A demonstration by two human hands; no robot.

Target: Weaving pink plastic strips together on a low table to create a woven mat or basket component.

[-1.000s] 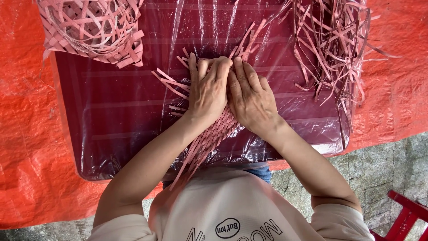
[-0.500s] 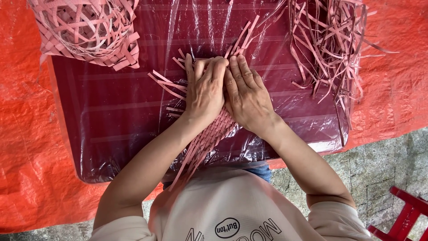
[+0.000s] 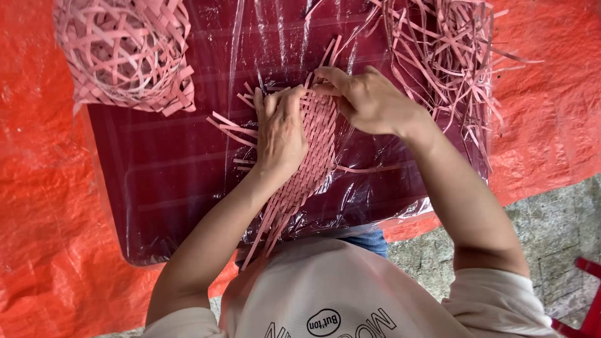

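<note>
A flat mat of woven pink strips (image 3: 313, 150) lies on a dark red table (image 3: 169, 181) wrapped in clear plastic. My left hand (image 3: 280, 130) presses flat on the mat's left side, fingers pointing away from me. My right hand (image 3: 366, 100) is at the mat's far edge, with its fingertips pinching a pink strip end there. Loose strip ends stick out of the mat on the left and trail off the near table edge toward my lap.
A finished open-weave pink basket (image 3: 122, 53) sits at the table's far left corner. A heap of loose pink strips (image 3: 444, 56) lies at the far right. Orange tarpaulin (image 3: 44, 206) covers the ground around; a red stool part (image 3: 585, 294) shows at bottom right.
My right hand has lifted off the mat and moved to its far edge, pinching a strip. The woven middle is uncovered. My left hand stays pressed down.
</note>
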